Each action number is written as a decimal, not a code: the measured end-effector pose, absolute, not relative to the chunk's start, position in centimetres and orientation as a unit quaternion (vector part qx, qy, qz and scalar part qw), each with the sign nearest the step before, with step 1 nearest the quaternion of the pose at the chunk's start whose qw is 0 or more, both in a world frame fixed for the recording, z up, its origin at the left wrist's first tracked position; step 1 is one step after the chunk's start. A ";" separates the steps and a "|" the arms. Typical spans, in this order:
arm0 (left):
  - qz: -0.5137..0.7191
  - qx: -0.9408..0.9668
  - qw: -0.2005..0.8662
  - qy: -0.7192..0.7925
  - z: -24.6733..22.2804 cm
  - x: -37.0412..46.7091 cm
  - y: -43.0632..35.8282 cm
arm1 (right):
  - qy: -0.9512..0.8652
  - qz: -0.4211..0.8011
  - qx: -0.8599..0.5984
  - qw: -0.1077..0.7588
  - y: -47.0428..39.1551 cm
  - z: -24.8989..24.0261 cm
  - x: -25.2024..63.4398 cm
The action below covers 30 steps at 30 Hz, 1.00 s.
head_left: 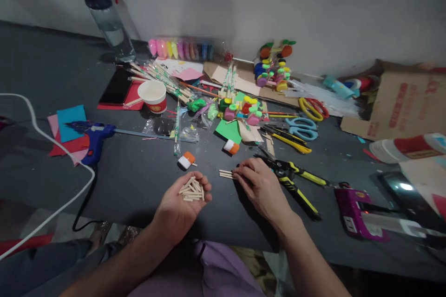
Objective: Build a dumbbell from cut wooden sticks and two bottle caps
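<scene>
- The table (132, 185) is the largest thing, and the paper cup (153, 97) stands on it; I give the places from this cup.
- Far to the right of the cup is the brown cardboard (409, 97). It has red printing, too blurred for me to read.
- Behind the cup, to its left, stands the water bottle (113, 28); I find no readable label on it.
- My left hand (181, 204) is nearer to me than the cup, slightly to its right, palm up. Its fingers are curled like a bowl and hold the loose sticks (192, 190).
- My right hand (263, 188) is further to the right of the cup, also on my side of it. Its fingers are narrow, at one end of the row of sticks (226, 174); I cannot tell if they grip one.
- The cup itself has a red band with a yellowish emblem, but any words are too small.
- The sticks are the smallest. The row lies on the table, nearer to me than the cup and to its right. I judge that the step in hand is arranging them side by side; the next move seems to call for a light pinch and a steady left palm.
</scene>
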<state>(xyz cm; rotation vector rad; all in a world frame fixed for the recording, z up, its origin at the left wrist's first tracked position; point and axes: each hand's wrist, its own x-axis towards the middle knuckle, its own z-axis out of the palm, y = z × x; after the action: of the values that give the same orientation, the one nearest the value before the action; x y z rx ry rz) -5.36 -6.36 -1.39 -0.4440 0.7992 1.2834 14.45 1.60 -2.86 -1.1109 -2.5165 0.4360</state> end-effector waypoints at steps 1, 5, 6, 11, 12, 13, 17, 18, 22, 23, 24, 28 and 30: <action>0.577 -0.190 0.712 0.354 -1.4 -5.5 -6.5 | -0.889 0.155 -0.392 0.178 1.5 -2.8 14.6; 0.568 -0.167 0.730 0.341 -1.1 -6.0 -7.1 | -0.887 0.151 -0.392 0.193 1.3 -2.5 15.5; 0.565 -0.166 0.733 0.341 -1.1 -6.2 -7.2 | -0.885 0.147 -0.394 0.198 1.2 -2.4 15.6; 0.564 -0.163 0.729 0.351 -0.9 -6.7 -7.7 | -0.884 0.133 -0.406 0.191 0.6 -1.8 13.6; 0.568 -0.161 0.724 0.356 -1.0 -6.7 -7.8 | -0.887 0.130 -0.405 0.181 0.4 -1.7 12.6; 0.573 -0.159 0.718 0.361 -1.0 -6.7 -7.9 | -0.891 0.126 -0.403 0.168 0.3 -1.6 11.4; 0.583 -0.145 0.705 0.377 -1.1 -6.9 -8.2 | -0.901 0.104 -0.406 0.111 -0.1 -1.7 6.6; 0.583 -0.141 0.704 0.379 -1.2 -7.0 -8.2 | -0.901 0.098 -0.410 0.100 -0.1 -1.9 5.7; 0.578 -0.123 0.705 0.392 -1.4 -7.0 -8.3 | -0.900 0.087 -0.420 0.074 0.1 -2.6 3.7; 0.576 -0.116 0.705 0.397 -1.5 -6.9 -8.3 | -0.901 0.088 -0.419 0.073 0.1 -2.8 3.7; 0.575 -0.108 0.704 0.402 -1.5 -6.9 -8.3 | -0.900 0.091 -0.419 0.074 0.2 -2.8 3.9; 0.584 -0.058 0.691 0.421 -1.5 -6.5 -8.6 | -0.888 0.121 -0.428 0.113 -0.2 -1.8 5.8; 0.586 -0.036 0.687 0.427 -1.6 -6.3 -8.7 | -0.877 0.147 -0.433 0.149 -0.7 -0.6 6.9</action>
<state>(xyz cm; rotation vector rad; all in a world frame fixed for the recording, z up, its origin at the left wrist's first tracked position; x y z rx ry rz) -6.26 -8.67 -1.56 -0.0811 0.9561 1.3127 6.91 -0.75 -0.60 -1.2446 -2.5193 0.4235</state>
